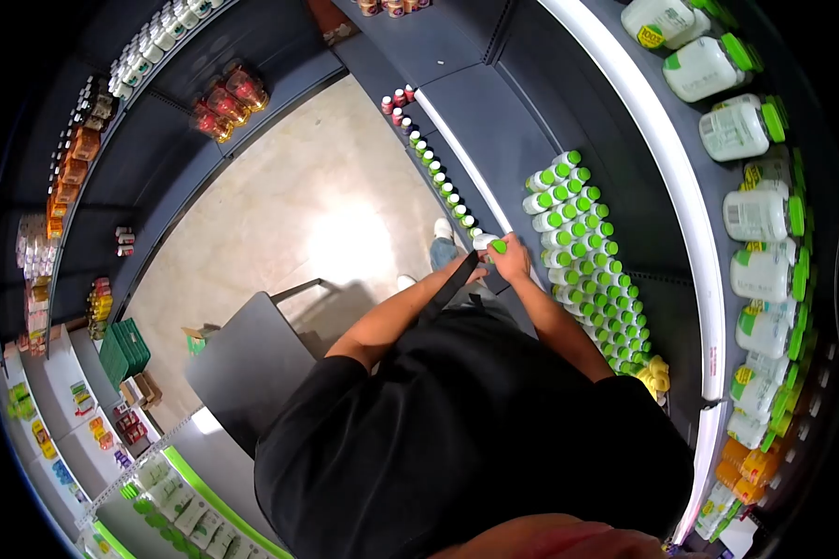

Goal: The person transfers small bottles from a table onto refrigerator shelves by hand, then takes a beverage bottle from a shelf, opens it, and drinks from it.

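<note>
Near the middle of the head view, my right hand (511, 256) is closed round a white bottle with a green cap (498, 246), over the edge of the dark shelf. Just left of it and slightly lower is my left hand (476, 271), close to the bottle; a dark strap crosses it and its fingers are partly hidden. A row of small green-capped bottles (447, 189) runs along the shelf's front edge up to my hands. To the right, several rows of white bottles with green caps (579, 244) stand on the shelf.
A grey table (248, 367) stands on the pale floor at the left. A yellow cloth-like bundle (656, 374) lies below the bottle rows. Large green-lidded jars (754, 214) line the right shelf. A green crate (124, 349) sits at the far left.
</note>
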Tool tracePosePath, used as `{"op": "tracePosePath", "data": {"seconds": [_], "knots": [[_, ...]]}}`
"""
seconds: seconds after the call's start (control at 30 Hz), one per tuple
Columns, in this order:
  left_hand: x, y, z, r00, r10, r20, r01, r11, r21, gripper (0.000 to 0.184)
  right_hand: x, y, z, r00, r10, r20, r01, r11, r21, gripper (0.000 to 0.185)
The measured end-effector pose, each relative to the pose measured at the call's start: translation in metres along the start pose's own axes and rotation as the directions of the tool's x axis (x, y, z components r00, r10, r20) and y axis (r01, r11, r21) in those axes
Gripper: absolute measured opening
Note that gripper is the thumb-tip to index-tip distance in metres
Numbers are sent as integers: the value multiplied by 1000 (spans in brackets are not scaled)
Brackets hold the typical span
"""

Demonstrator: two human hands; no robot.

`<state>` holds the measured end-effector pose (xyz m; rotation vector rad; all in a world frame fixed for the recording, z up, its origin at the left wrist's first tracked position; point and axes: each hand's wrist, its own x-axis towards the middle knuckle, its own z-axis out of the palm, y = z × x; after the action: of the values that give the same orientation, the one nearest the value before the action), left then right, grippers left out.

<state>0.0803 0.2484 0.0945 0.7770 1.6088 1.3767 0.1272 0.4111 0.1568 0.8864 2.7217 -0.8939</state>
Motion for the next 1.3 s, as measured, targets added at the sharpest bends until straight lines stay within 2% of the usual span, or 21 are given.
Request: {"op": "tracePosePath", "data": {"seconds": [0.03,0.27,0.3,0.33,0.4,0.43,0.47,0.57,0.67,0.7,0.73,0.77,0.8,0.83,0.87,0.9,0.97,1.07,1.17,1.27,1.3], "knots": [[13,-8,-8,932,360,-27,-352,922,159,70,12,-1,-3,1000,-27,-9,27,999,-46,44],[94,-22,-61,963,226,145,-264,896,358,72,89,-23,-41,996,-79,-50,68,980,-186,42],[104,-21,-66,954,240,182,-281,925,254,73,102,-20,-42,988,-116,-101,97,979,-181,42],[122,-33,-68,956,208,209,-271,897,348,73,112,-22,-46,988,-106,-109,84,979,-188,43],[150,-58,-72,934,273,230,-334,896,292,77,130,-25,-58,997,-30,-68,14,976,-219,43],[157,-31,-82,940,132,316,-193,967,169,81,137,-26,-64,998,5,-59,-19,971,-240,43],[177,-46,-81,892,300,338,-369,915,161,81,145,-28,-70,998,36,-51,-48,964,-262,43],[189,-5,-89,952,5,306,-82,967,241,68,170,-22,-78,998,56,-39,-66,943,-326,43],[193,11,-94,930,156,332,-164,986,-4,64,184,-2,-73,996,88,-20,-89,906,-413,48],[194,18,-98,893,94,441,114,899,-422,60,185,1,-73,994,104,-13,-100,900,-424,50],[205,5,-100,886,245,393,-169,961,-219,58,187,2,-76,993,116,-9,-108,894,-436,51],[219,-18,-102,834,399,380,-436,900,10,56,188,4,-74,989,145,-17,-138,896,-422,57],[226,-15,-108,741,535,405,-650,722,237,55,188,7,-72,989,144,-44,-149,899,-412,54],[228,-14,-116,814,404,418,-427,903,-41,49,188,9,-70,987,143,-71,-159,902,-402,50],[229,-14,-124,868,264,421,-135,940,-312,43,190,12,-67,985,144,-95,-170,904,-393,46],[247,-33,-129,680,595,428,-582,793,-179,40,196,22,-55,981,97,-168,-167,866,-472,47],[253,-46,-133,508,725,465,-759,632,-157,36,198,19,-57,977,117,-177,-186,873,-451,48],[228,-40,-142,801,332,499,-116,903,-414,32,198,19,-54,958,200,-204,-269,869,-416,52],[199,-28,-163,773,-135,620,542,649,-534,29,202,13,-54,950,237,-206,-301,869,-393,55],[158,-19,-187,976,-150,157,187,947,-262,37,199,1,-53,924,259,-281,-349,871,-345,56],[139,-39,-204,994,-23,111,35,993,-110,37,199,-3,-54,938,258,-230,-328,875,-356,55]]}}
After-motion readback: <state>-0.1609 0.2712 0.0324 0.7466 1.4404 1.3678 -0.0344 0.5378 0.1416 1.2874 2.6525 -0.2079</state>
